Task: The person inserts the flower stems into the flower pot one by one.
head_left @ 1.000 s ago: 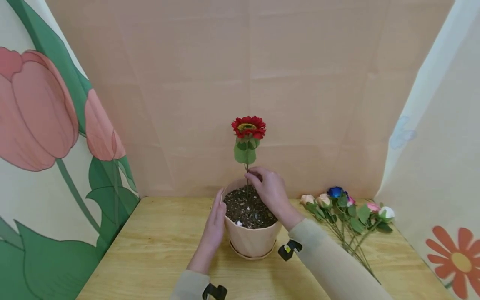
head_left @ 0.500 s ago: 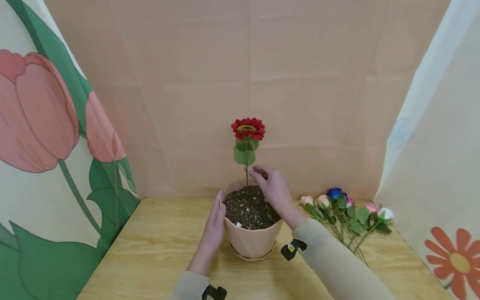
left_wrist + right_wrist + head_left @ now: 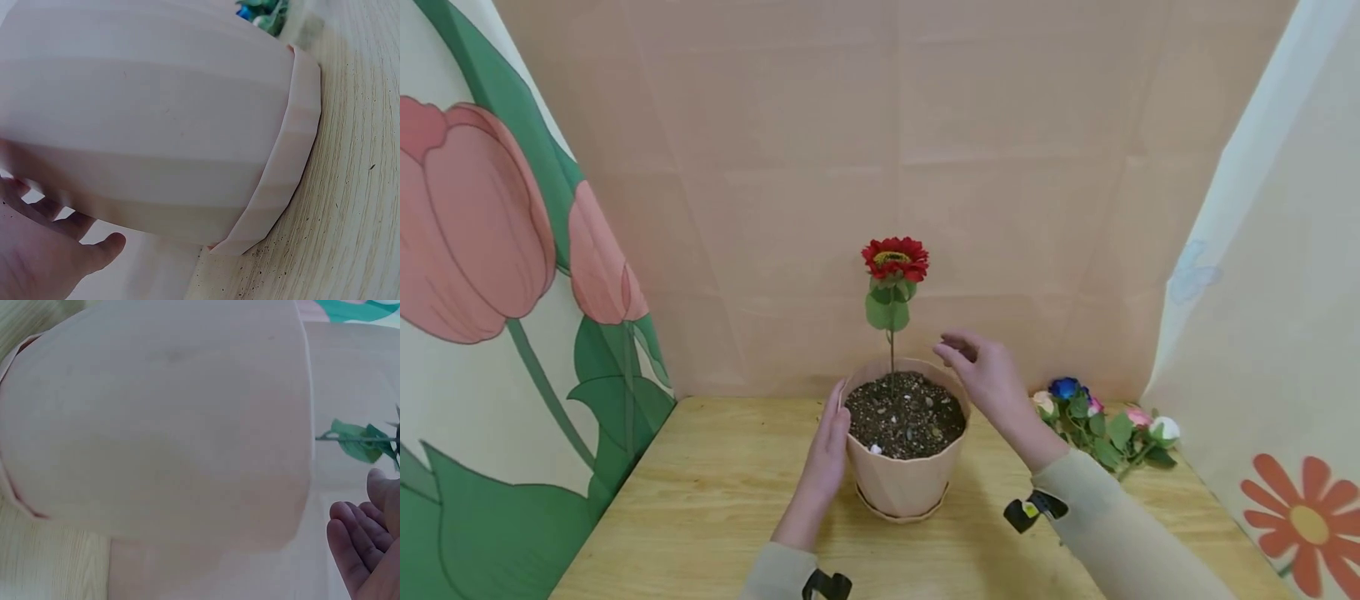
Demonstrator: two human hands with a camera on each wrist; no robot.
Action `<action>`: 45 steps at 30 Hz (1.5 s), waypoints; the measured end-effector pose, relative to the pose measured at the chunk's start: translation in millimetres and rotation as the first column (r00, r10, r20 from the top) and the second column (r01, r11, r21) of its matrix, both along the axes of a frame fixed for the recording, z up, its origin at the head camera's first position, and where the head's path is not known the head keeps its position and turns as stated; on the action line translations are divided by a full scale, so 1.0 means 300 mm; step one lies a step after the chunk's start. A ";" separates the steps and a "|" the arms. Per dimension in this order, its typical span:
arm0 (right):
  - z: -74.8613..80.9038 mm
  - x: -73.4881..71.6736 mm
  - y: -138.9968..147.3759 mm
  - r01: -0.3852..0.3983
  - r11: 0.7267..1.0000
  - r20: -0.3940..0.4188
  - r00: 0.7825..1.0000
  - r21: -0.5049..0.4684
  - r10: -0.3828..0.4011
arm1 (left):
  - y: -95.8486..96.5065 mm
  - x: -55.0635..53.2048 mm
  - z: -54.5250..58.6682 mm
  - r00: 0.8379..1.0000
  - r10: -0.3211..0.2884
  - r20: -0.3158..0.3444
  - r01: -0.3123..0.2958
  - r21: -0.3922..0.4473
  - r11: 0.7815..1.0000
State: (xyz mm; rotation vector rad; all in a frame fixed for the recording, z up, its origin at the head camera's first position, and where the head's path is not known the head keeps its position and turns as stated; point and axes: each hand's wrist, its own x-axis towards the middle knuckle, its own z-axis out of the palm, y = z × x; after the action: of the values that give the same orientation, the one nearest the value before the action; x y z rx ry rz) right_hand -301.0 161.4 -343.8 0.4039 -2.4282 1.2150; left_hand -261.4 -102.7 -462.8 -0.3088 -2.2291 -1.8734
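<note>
A red flower [image 3: 895, 259] with green leaves stands upright on a thin stem, planted in the dark soil [image 3: 910, 421] of a pale pink pot [image 3: 904, 483]. My left hand [image 3: 829, 442] rests along the pot's left side, its fingers fairly straight against the wall near the rim. To the right of the stem, above the rim, my right hand [image 3: 988, 375] is in the air, fingers loosely bent with nothing between them. The right wrist view shows that hand [image 3: 369, 540] apart from the leaves [image 3: 359, 442]. In the left wrist view the pot wall [image 3: 144, 112] covers part of the left hand [image 3: 44, 244].
Several artificial roses [image 3: 1105, 423], blue, pink, white and peach, lie at the right of the wooden table [image 3: 700, 500], partly behind the right forearm. A saucer [image 3: 902, 518] sits beneath the pot. A pink backdrop [image 3: 775, 208] stands behind, with printed panels at both sides.
My right hand has let go of the flower stem and moved right, away from it. The flower stays standing in the soil. My left hand has stayed at the pot.
</note>
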 end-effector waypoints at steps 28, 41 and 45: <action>-0.070 0.147 0.346 0.088 0.986 0.021 0.996 0.145 -0.092 | -0.002 -0.001 0.001 1.000 -0.021 -0.004 0.021 0.009 1.000; -0.169 0.180 0.466 0.158 0.957 0.067 0.982 0.244 -0.180 | -0.007 -0.002 0.000 1.000 -0.020 -0.021 0.020 0.007 1.000; -0.206 0.186 0.496 0.152 0.955 0.097 0.979 0.253 -0.182 | -0.004 -0.001 -0.001 1.000 -0.022 -0.020 0.022 0.011 1.000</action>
State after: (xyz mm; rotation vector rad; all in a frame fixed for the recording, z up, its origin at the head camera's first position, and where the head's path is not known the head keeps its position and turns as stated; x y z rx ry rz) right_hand -245.2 310.3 -405.4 0.1922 -2.6642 0.8944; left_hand -261.6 -103.9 -463.0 -0.3499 -2.2104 -1.8846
